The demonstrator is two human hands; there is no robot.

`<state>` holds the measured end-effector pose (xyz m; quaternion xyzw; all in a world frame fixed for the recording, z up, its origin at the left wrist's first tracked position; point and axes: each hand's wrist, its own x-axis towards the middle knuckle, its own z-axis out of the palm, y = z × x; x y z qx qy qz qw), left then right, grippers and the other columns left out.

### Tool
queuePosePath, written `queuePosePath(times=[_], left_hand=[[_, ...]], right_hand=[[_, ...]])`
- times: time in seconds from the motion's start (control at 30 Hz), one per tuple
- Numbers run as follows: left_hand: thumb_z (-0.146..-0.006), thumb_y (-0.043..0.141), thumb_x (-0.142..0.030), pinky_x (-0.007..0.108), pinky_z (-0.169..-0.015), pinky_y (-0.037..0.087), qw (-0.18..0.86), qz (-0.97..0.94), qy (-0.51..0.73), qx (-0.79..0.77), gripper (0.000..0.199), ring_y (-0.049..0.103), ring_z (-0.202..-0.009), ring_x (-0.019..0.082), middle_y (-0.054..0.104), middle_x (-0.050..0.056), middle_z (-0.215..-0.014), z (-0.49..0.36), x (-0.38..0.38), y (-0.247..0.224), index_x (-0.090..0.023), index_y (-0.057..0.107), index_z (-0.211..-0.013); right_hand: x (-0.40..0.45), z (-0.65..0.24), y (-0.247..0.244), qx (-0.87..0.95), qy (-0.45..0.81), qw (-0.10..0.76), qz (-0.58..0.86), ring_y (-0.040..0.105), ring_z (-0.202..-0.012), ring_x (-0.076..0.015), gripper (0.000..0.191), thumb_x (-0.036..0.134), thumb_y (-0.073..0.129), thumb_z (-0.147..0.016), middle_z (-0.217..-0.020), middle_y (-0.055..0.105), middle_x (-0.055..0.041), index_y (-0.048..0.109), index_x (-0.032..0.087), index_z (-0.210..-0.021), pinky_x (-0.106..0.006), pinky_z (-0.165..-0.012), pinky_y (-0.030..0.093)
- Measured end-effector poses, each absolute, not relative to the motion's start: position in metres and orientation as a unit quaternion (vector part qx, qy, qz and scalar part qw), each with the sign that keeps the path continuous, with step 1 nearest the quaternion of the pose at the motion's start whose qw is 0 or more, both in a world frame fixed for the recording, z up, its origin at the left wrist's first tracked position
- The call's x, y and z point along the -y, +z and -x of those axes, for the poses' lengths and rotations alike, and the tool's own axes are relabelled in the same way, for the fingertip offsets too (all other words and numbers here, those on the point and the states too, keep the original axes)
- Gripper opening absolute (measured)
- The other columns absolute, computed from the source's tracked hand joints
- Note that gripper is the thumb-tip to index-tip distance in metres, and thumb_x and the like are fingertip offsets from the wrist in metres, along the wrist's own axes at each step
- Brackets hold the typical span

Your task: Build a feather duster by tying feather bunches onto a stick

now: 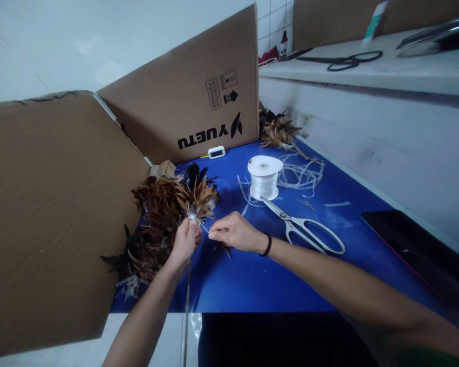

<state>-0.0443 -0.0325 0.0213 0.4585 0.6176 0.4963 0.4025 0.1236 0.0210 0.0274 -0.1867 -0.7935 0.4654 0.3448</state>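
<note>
The brown-and-black feather bundle on a thin stick (199,200) is above the blue tabletop (260,285), in front of the brown cardboard box (214,92). My left hand (187,237) is clamped around its base, feathers fanning out above my fingers and the stick running down below. My right hand (235,233) is just beside it, thumb and forefinger pinched together on a narrow white plastic strip (204,227) that stretches from the binding. A heap of dark reddish-brown feathers (156,204) lies left of my grip; the white spool (264,184) and silver-handled metal scissors (304,227) lie to the right.
</note>
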Motion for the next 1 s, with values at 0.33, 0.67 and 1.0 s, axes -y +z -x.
queuePosePath(times=[0.33,0.67,1.0], left_hand=[[-0.081,0.050,-0.045,0.012,-0.034,0.017,0.378,-0.462,0.517,-0.613,0.030,0.027,-0.036,0.002,0.035,-0.010,-0.054,0.043,0.015,0.034,-0.020,0.036,-0.075],[-0.077,0.055,-0.033,0.011,-0.033,0.014,0.443,-0.394,0.587,-0.552,0.025,0.024,-0.035,0.001,0.030,-0.010,-0.053,0.074,-0.017,0.051,-0.019,0.035,-0.071],[-0.077,0.055,-0.033,0.012,-0.033,0.014,0.444,-0.387,0.613,-0.526,0.026,0.024,-0.035,0.001,0.030,-0.010,-0.054,0.086,-0.011,0.042,-0.019,0.035,-0.070]], right_hand=[[-0.052,-0.129,0.017,0.787,0.435,0.335,0.283,0.048,-0.060,-0.0092,0.022,0.031,0.056,-0.080,-0.062,0.059,0.0019,0.070,0.014,-0.077,-0.020,-0.059,0.035],[-0.045,-0.149,0.025,0.839,0.147,0.382,0.359,0.052,-0.096,-0.0198,0.025,0.022,0.049,-0.087,-0.100,0.061,-0.0084,0.063,0.018,-0.107,-0.035,-0.089,0.036],[-0.047,-0.115,0.012,0.889,0.202,0.241,0.332,0.058,-0.083,-0.0162,0.021,0.010,0.049,-0.080,-0.085,0.066,-0.0053,0.069,0.018,-0.084,-0.028,-0.078,0.040]])
